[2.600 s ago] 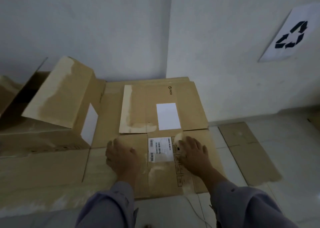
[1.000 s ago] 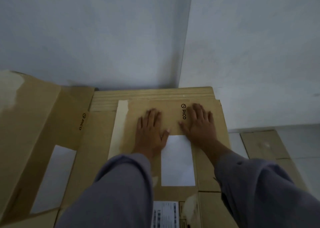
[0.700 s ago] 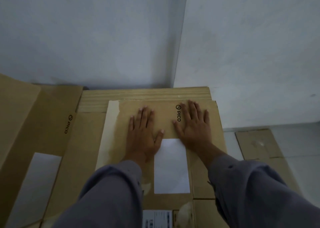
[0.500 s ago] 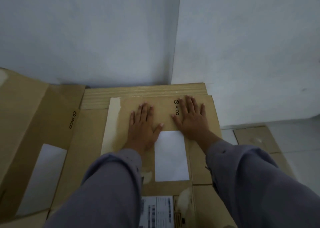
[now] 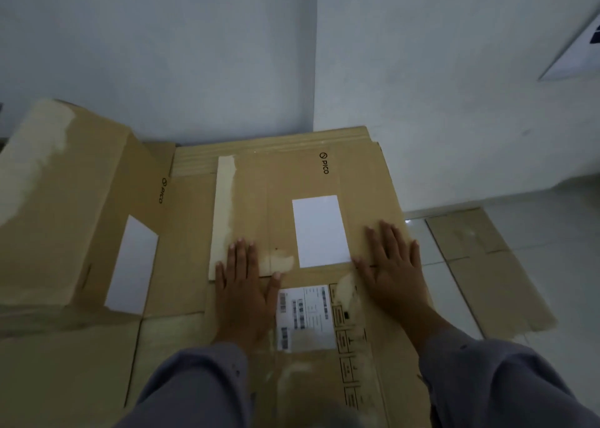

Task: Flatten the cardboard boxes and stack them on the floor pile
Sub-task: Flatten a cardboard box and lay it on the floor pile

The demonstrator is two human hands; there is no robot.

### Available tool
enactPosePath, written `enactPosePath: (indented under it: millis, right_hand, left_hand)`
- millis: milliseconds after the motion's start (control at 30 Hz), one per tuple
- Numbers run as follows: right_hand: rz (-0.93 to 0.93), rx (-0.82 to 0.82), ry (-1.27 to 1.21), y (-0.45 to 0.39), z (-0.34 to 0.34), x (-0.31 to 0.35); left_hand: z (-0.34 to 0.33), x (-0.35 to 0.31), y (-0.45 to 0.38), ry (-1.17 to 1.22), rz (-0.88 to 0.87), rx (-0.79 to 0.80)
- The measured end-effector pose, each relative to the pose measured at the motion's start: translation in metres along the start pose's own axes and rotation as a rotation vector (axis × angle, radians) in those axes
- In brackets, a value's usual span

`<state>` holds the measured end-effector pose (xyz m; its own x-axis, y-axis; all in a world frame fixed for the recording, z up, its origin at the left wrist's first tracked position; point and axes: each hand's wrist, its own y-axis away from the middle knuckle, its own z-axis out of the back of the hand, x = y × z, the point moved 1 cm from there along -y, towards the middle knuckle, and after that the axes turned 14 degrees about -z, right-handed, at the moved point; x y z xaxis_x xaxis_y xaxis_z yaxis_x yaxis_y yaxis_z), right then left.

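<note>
A flattened brown cardboard box with a white label and a printed shipping label lies on top of the floor pile in the room's corner. My left hand presses flat on it beside the shipping label, fingers spread. My right hand lies flat near the box's right edge, fingers spread too. Neither hand holds anything. To the left a second box stands partly raised, its flap up and a white label on its side.
Two white walls meet right behind the pile. A flat piece of cardboard lies on the pale tiled floor to the right. A paper sign hangs on the right wall. More flattened cardboard spreads out at the lower left.
Both hands have slid back toward me from the box's far end to its middle, and have moved further apart. The view has pulled back, showing the raised box on the left.
</note>
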<state>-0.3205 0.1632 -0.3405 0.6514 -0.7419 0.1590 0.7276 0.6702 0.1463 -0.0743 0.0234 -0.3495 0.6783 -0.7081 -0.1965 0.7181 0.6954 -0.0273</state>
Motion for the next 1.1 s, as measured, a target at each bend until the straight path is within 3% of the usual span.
enactPosePath:
  millis: [333, 500, 567, 633, 867, 1100]
  right_hand:
    - [-0.075, -0.068, -0.069, 0.005, -0.005, -0.003]
    - [-0.354, -0.188, -0.201, 0.018, 0.008, -0.001]
    - [-0.553, -0.125, -0.239, 0.021, 0.014, 0.002]
    - [-0.626, -0.092, -0.240, 0.024, 0.022, 0.000]
    - [-0.595, -0.026, -0.495, 0.036, 0.053, -0.022]
    - [-0.636, -0.155, -0.577, 0.074, 0.066, -0.047]
  left_hand:
    - [-0.005, 0.000, -0.001, -0.057, 0.092, 0.008]
    - [0.011, -0.010, 0.003, 0.043, 0.440, 0.041]
    - [0.023, -0.021, 0.000, 0.125, 0.583, 0.090]
    - [0.037, -0.025, -0.004, 0.178, 0.647, 0.101]
    - [0.051, 0.000, 0.005, 0.421, 0.712, -0.040]
    - [0.073, -0.034, 0.012, 0.400, 0.513, -0.205]
